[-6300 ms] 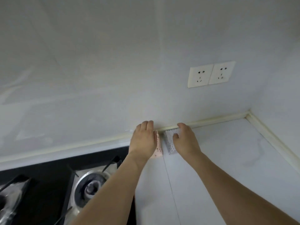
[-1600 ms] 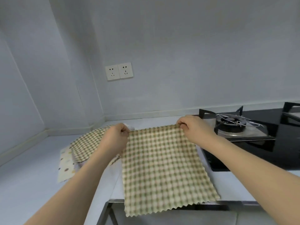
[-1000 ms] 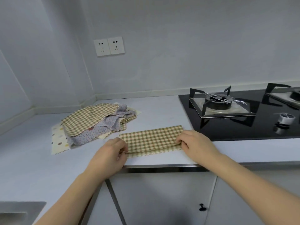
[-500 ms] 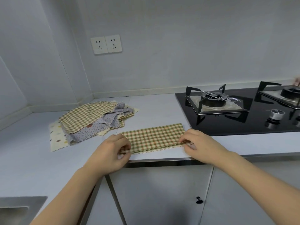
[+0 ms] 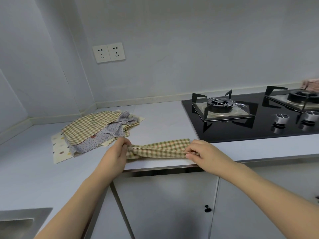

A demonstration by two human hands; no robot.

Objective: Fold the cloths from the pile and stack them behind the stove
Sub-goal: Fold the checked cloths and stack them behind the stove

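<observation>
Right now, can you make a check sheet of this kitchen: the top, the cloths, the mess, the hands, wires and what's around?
Surface: pale countertop, black stove set into its right part.
Job's things: checked cloth folded into a narrow strip at the front edge; loose pile of cloths on the left; folded cloths behind the stove.
Clutter: nothing seen.
Hands: left hand pinches the strip's left end, right hand pinches its right end.
Cables: nothing seen.
Surroundings: wall sockets, sink corner, cupboard doors below.
</observation>
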